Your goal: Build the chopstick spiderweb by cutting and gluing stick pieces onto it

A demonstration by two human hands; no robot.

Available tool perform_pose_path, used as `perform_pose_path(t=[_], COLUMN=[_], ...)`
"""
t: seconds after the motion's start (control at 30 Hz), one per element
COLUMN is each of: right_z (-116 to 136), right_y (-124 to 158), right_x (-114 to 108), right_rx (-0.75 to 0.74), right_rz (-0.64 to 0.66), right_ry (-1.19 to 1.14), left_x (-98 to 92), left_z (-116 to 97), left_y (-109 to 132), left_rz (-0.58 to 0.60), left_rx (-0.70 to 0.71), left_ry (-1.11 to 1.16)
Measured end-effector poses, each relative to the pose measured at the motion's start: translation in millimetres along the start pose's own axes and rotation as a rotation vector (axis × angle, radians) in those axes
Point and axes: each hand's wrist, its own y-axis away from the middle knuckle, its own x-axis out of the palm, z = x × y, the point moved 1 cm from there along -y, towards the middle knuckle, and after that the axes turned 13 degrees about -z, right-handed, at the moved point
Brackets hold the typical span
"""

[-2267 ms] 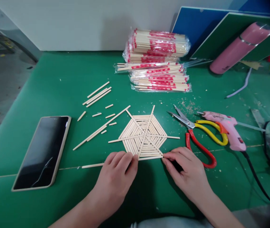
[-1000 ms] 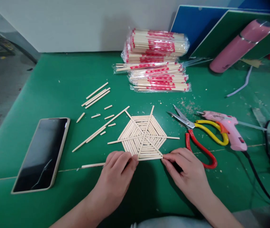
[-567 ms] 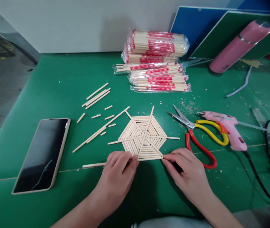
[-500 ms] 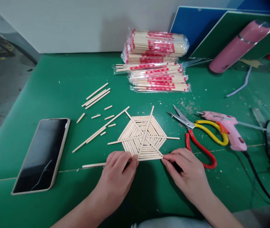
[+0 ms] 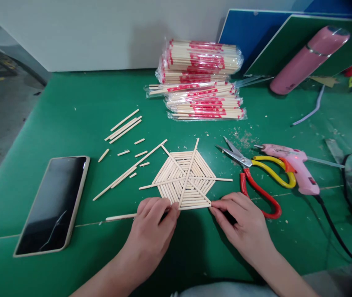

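A flat hexagon of glued wooden sticks [image 5: 186, 177] lies in the middle of the green table [image 5: 80, 103], with long cross sticks poking past its corners. My left hand [image 5: 153, 231] rests at the hexagon's near left corner, fingers curled and pressing down on a long stick [image 5: 120, 216] that runs along the near edge. My right hand [image 5: 240, 225] sits at the near right corner, fingertips pinched against that same stick's right end.
Cut stick pieces [image 5: 123, 128] lie to the left, a phone [image 5: 50, 204] at the near left. Wrapped chopstick packs [image 5: 202, 78] are stacked at the back. Red-and-yellow shears [image 5: 258, 179] and a pink glue gun [image 5: 290, 165] lie on the right, a pink flask [image 5: 308, 60] behind.
Both hands stay put at the hexagon's near corners. Only the view has shifted slightly.
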Motion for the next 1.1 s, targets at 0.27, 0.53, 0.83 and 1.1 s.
perform_pose_path(t=[0.27, 0.53, 0.83, 1.1], right_z=[-1.2, -1.0, -1.1, -0.8], right_y=[0.9, 0.2, 0.6, 0.8], right_x=[0.1, 0.0, -0.1, 0.3], right_rx=[-0.001, 0.000, 0.003, 0.014], right_rz=[0.004, 0.003, 0.007, 0.000], right_ry=[0.010, -0.008, -0.007, -0.005], left_x=[-0.3, -0.7, 0.5, 0.8], left_z=[0.3, 1.2, 0.8, 1.7], left_y=[0.4, 3.0, 1.7, 2.9], left_rz=[0.014, 0.042, 0.029, 0.053], left_rx=[0.008, 0.009, 0.017, 0.038], left_ry=[0.012, 0.005, -0.001, -0.022])
